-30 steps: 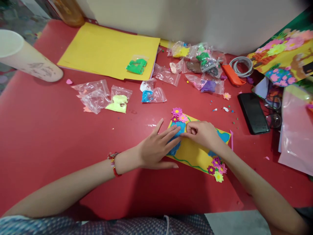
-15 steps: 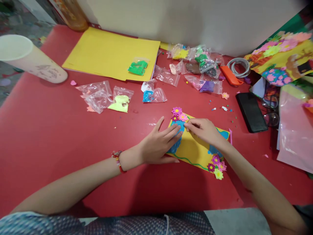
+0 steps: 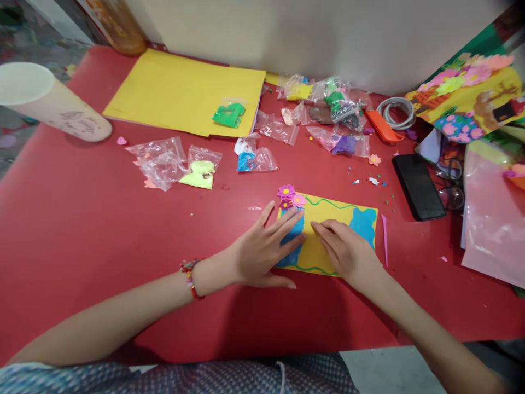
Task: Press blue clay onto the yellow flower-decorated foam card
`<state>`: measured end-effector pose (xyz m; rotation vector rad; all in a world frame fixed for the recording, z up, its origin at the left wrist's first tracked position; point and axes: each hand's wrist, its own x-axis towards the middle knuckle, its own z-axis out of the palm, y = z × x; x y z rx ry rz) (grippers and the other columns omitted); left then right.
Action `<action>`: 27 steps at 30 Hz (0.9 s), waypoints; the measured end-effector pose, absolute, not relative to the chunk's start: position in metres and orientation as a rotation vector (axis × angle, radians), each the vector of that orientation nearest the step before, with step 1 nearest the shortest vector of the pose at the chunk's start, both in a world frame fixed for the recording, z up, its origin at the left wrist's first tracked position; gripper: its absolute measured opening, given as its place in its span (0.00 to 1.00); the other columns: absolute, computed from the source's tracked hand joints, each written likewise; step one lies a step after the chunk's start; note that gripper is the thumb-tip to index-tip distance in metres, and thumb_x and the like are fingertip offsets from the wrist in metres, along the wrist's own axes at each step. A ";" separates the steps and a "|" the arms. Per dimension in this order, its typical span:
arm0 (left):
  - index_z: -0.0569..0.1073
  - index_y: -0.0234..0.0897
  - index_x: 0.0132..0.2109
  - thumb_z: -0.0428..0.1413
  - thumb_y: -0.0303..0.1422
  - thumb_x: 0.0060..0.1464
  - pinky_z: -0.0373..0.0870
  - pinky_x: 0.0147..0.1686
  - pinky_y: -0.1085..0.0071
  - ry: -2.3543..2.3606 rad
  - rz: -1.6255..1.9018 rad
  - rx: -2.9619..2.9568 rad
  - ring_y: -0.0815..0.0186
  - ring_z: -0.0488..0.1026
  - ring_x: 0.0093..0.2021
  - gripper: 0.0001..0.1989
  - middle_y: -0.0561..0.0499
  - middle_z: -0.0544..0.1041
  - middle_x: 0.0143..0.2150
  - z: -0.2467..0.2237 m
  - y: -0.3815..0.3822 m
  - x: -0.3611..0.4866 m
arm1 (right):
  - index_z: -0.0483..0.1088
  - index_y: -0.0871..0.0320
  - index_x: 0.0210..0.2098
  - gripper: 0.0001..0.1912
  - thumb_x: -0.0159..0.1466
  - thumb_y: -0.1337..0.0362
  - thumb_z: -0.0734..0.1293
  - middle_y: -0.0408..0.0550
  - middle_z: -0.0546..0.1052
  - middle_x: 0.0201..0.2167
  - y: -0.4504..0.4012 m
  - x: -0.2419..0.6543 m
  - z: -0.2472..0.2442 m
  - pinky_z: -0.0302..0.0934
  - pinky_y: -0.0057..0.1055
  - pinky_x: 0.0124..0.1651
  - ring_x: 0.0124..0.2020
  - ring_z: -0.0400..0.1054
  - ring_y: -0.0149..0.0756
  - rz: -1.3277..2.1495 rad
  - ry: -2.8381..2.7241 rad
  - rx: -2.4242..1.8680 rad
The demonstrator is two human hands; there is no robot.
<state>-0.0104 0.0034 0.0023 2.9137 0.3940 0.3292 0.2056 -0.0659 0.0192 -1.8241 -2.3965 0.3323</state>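
Observation:
A yellow card (image 3: 318,247) lies on the red table with a blue clay patch at either end and wavy green lines along its long edges. My left hand (image 3: 264,249) is open, its spread fingers lying on the left blue patch (image 3: 292,253). Pink and purple clay flowers (image 3: 287,192) sit just beyond those fingertips at the card's corner. Over the card's middle, the fingers of my right hand (image 3: 348,249) are pinched together; whatever is between them is hidden. The right blue patch (image 3: 364,223) shows partly behind that hand.
A pink stick tool (image 3: 384,239) lies right of the card, near a black phone (image 3: 420,187) and glasses (image 3: 451,183). Several clay bags (image 3: 200,169) are spread behind. A yellow sheet (image 3: 176,90), a tall cup (image 3: 53,104) and an orange cutter (image 3: 383,127) stand or lie farther back.
The card has turned so its long edges lie more level. My right hand has moved from beside the flowers down over the card's middle, and now covers the lower right flowers.

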 end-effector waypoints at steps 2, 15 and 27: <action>0.63 0.29 0.60 0.42 0.59 0.54 0.31 0.62 0.42 0.351 0.300 2.895 0.48 0.52 0.66 0.41 0.30 0.55 0.66 0.004 0.000 -0.013 | 0.62 0.59 0.57 0.22 0.65 0.71 0.53 0.54 0.73 0.41 -0.069 0.201 0.013 0.65 0.35 0.39 0.39 0.67 0.41 0.228 -2.463 -1.898; 0.63 0.25 0.60 0.41 0.56 0.58 0.35 0.65 0.53 0.397 0.220 2.889 0.53 0.56 0.65 0.38 0.37 0.62 0.63 0.007 0.013 -0.010 | 0.49 0.55 0.65 0.26 0.68 0.60 0.53 0.56 0.51 0.67 -0.043 0.228 0.012 0.48 0.55 0.62 0.68 0.43 0.49 0.325 -2.529 -1.905; 0.63 0.20 0.58 0.42 0.56 0.57 0.44 0.65 0.57 0.336 0.339 2.841 0.51 0.59 0.63 0.40 0.32 0.67 0.59 0.002 -0.006 -0.014 | 0.45 0.55 0.67 0.28 0.68 0.61 0.52 0.53 0.47 0.68 -0.041 0.223 0.012 0.41 0.55 0.65 0.68 0.40 0.46 0.331 -2.532 -1.947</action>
